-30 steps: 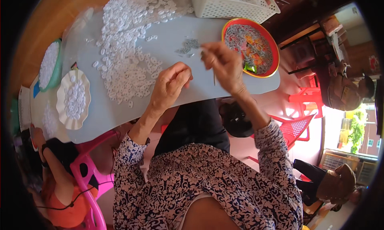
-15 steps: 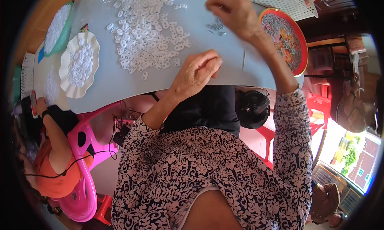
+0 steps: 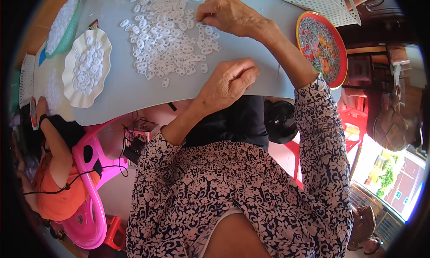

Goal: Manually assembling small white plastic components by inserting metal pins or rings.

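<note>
A wide pile of small white plastic pieces with two holes (image 3: 168,47) covers the middle of the grey-blue table (image 3: 121,90). My right hand (image 3: 230,16) is at the pile's right edge, fingers bent down and pinched together near the loose pieces there. What they pinch, if anything, is hidden. Closer to me, my left hand (image 3: 229,82) rests low over the table near its front edge. Its fingers are curled closed with the thumb against them, and I cannot make out anything inside.
At left a wavy cream dish (image 3: 68,85) and a green basket (image 3: 74,39) hold more white pieces. A red-rimmed round tray (image 3: 344,56) of small metal parts stands right, below a white perforated basket (image 3: 309,1). Another person in orange (image 3: 62,193) sits at left beside a pink chair (image 3: 99,215).
My right hand has moved left, from above the small metal bits to the edge of the white pile. My left hand stays closed in nearly the same place. The view has shifted slightly.
</note>
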### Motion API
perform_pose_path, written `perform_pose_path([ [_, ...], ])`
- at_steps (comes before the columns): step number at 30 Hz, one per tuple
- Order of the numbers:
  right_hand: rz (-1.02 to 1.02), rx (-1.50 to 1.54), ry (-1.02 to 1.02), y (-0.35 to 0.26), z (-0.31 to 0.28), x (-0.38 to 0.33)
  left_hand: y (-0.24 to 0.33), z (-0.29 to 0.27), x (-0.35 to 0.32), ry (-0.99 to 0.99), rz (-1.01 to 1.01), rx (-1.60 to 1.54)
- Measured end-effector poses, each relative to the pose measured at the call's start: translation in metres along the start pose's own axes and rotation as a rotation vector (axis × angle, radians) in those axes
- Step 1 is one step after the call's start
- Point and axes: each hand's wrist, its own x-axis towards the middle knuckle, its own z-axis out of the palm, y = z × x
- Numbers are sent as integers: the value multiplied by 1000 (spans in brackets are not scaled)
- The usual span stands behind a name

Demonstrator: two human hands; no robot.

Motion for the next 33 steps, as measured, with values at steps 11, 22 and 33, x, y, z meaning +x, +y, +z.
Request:
perform_pose_path([
  [11,31,-131,-53,-12,0,7,2,2,1,-15,-14,6],
  [22,134,-139,-166,-13,-3,11,-2,5,2,50,27,32],
  [33,395,979,166,-22,-21,-76,-14,-4,6,241,118,-19],
])
